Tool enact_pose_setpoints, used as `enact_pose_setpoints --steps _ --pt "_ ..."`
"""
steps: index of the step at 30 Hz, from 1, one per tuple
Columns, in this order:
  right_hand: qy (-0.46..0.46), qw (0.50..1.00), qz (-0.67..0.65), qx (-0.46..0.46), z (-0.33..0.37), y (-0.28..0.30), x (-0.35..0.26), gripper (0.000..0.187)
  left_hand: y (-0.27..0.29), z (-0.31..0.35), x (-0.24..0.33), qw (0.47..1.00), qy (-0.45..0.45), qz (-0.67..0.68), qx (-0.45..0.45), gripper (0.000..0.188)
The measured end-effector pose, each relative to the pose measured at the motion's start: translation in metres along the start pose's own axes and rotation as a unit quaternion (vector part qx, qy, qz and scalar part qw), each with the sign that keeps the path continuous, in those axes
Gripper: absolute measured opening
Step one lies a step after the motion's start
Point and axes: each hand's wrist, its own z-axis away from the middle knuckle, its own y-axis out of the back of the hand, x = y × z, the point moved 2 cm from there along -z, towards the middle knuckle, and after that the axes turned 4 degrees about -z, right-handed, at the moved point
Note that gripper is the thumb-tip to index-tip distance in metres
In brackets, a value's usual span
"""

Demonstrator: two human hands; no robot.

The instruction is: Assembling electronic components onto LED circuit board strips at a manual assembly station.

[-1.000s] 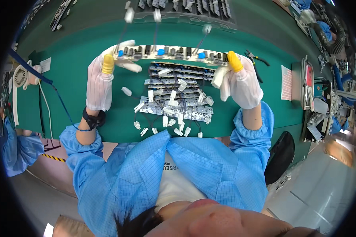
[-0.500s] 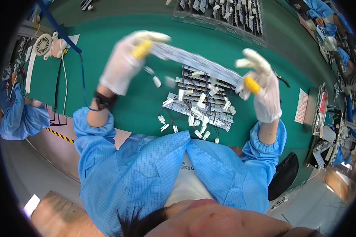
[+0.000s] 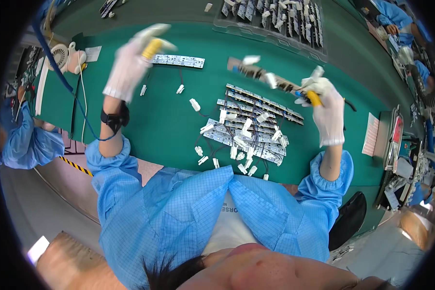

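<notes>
Right hand: gloved right hand [image 3: 326, 99] — closed on the right end of a populated circuit-board strip [image 3: 256, 71], motion-blurred, held above the mat, component side showing.
Left hand: gloved left hand [image 3: 130, 67], fingers spread, beside the left end of a second board strip [image 3: 179, 61]; looks free, contact can't be told.
Strip handling: probably light, stiff, fragile; grip bare edges or ends, avoid components, don't pull by leads.
Leads: white connectors [image 3: 270, 80] hang loose, likely to swing or snag.
Board pile: overlapping strips [image 3: 261, 145] between the hands, nearer the body.
Beyond: clear plastic tray [image 3: 256, 32] of boards, past the green mat [image 3: 169, 130].
</notes>
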Motion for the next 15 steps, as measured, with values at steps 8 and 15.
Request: enact_pose_setpoints --steps 8,15 --pt "0.292 0.93 0.175 0.139 0.011 -0.012 -0.04 0.045 -0.063 0.026 0.063 0.815 0.099 0.514 -0.25 0.084" --pt "-0.124 0.969 -0.205 -0.056 0.013 -0.011 -0.04 0.055 -0.064 0.034 0.061 0.883 0.076 0.424 -0.189 0.06"
